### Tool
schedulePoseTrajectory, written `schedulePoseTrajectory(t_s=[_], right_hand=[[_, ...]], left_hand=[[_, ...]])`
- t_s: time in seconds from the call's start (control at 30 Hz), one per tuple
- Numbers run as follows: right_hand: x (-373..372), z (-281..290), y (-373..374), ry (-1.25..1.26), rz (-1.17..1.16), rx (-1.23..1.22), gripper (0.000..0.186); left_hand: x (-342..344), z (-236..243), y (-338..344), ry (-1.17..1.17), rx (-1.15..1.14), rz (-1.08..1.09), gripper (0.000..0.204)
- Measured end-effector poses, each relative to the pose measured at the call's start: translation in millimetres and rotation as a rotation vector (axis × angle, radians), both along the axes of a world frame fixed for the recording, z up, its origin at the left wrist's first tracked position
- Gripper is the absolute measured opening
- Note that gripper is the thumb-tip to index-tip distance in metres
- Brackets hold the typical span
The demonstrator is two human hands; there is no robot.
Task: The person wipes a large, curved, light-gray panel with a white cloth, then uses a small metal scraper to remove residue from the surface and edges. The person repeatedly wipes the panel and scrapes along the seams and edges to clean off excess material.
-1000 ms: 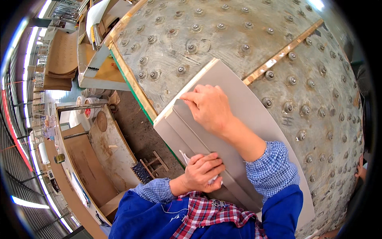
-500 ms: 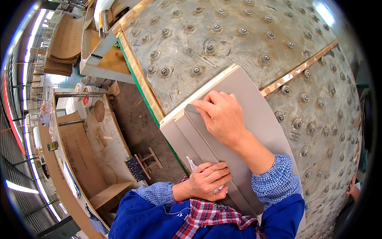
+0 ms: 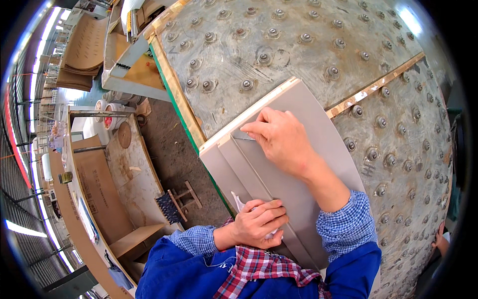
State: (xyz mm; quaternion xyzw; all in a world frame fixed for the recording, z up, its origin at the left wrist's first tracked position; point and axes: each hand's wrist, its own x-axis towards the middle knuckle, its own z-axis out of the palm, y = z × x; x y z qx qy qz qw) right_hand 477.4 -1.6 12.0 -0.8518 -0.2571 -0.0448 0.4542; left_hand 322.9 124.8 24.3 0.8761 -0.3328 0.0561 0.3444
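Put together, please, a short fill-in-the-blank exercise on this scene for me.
1. The right hand is ____ from the person's body than the left hand.
2. In colour, the item in the left hand is ____.
3. The grey panel lies on a table dotted with shiny knobs of ____.
4. Both cuffs show a blue and white ____ pattern.

Missing words: farther; white; metal; checked.

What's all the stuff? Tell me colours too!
table: one, grey, centre-right
studs: many, silver, on table
wooden bar: one, brown, on table
panel: one, grey, on table
strip: one, grey, on panel
thin piece: one, greyish, right hand
small item: one, white, left hand
cardboard stack: one, brown, upper left
buckets: several, white, left
stool: one, dark, left
bench: one, brown, left
co-worker's hand: one, bare, right edge
left hand: one, bare, over strip
right hand: one, bare, over panel
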Motion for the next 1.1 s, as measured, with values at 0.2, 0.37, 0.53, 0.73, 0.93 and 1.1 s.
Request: schedulePoseTrajectory(t_s=[0.2, 0.37, 0.53, 0.73, 0.93, 1.1], right_hand=[[2, 8, -8, 0.096, 0.055, -0.039, 0.01], [6, 8, -12, 0.136, 0.112, -0.048, 0.012], [7, 7, -14, 0.186, 0.085, 0.088, 0.013], [12, 0, -12, 0.19, -0.178, 0.475, 0.013], [15, 6, -14, 0.164, -0.31, 0.601, 0.013], [17, 2, -16, 0.187, -0.306, 0.657, 0.013]], left_hand=[[-1, -1, 0, 0.008, -0.005, 0.0, 0.028], [1, 0, 1, 0.044, -0.026, -0.015, 0.03], [12, 10, 16, 0.329, -0.315, -0.004, 0.038], [103, 25, 63, -0.022, 0.065, 0.337, 0.032], [142, 24, 73, 0.005, 0.285, 0.003, 0.029], [148, 28, 70, -0.095, 0.394, -0.09, 0.026]])
